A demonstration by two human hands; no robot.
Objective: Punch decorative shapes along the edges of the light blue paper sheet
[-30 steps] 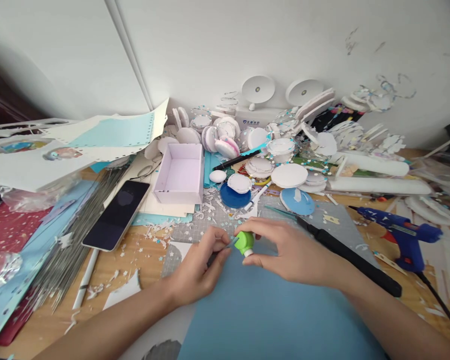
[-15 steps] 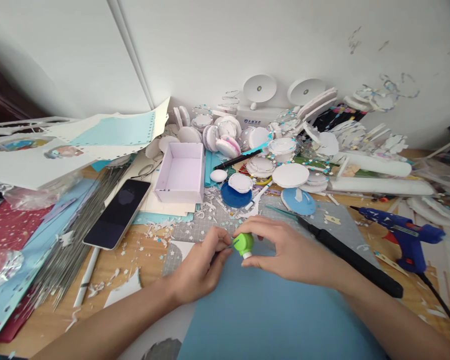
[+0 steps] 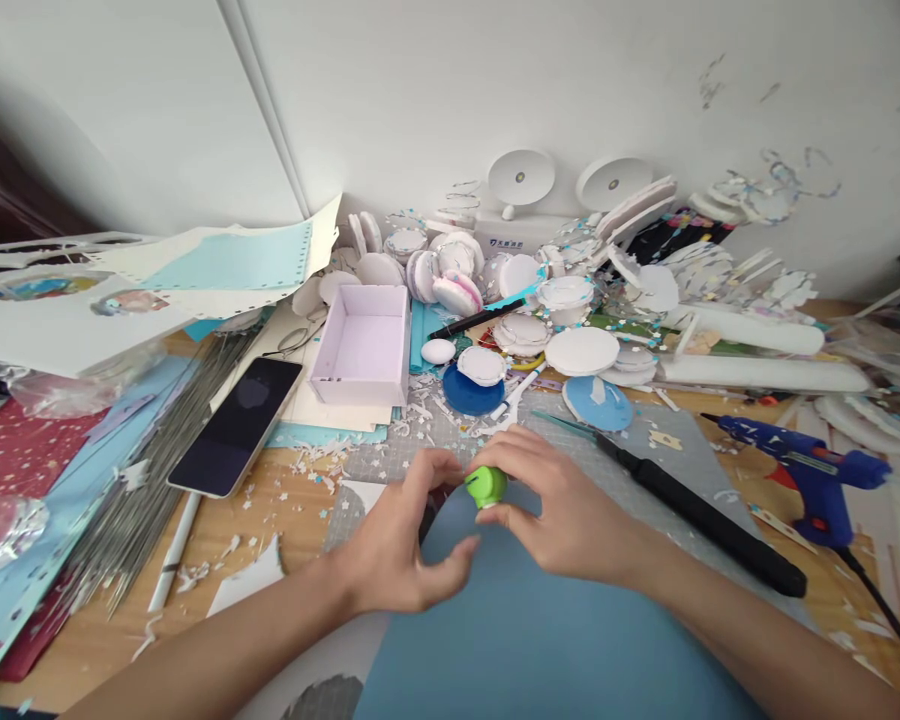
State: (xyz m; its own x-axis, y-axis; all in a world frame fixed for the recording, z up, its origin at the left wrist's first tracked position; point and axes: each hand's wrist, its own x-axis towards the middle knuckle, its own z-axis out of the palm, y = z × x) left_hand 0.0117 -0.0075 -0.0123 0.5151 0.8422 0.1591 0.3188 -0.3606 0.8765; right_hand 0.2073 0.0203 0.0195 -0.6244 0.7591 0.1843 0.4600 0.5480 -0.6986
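A small green craft punch (image 3: pixel 486 486) with a pale base is pinched between the thumb and fingers of my right hand (image 3: pixel 551 500). The punch sits at the far edge of a large blue sheet of paper (image 3: pixel 540 630), which lies over the grey cutting mat (image 3: pixel 675 440). Just left of the punch is my left hand (image 3: pixel 412 535); its thumb stands apart from the bent fingers, whose tips are close to the punch and the paper's edge. The underside of the punch is hidden.
Left of the hands are a phone (image 3: pixel 236 425), a lilac box (image 3: pixel 364 345) and a bundle of wires (image 3: pixel 157 470). At right lie a black-handled tool (image 3: pixel 712 520) and a blue glue gun (image 3: pixel 810 465). White foam discs (image 3: pixel 581 351) crowd the back; paper scraps litter the table.
My left thumb has swung away from its fingers, towards me. My right hand has tilted the green punch slightly, and its white base shows less.
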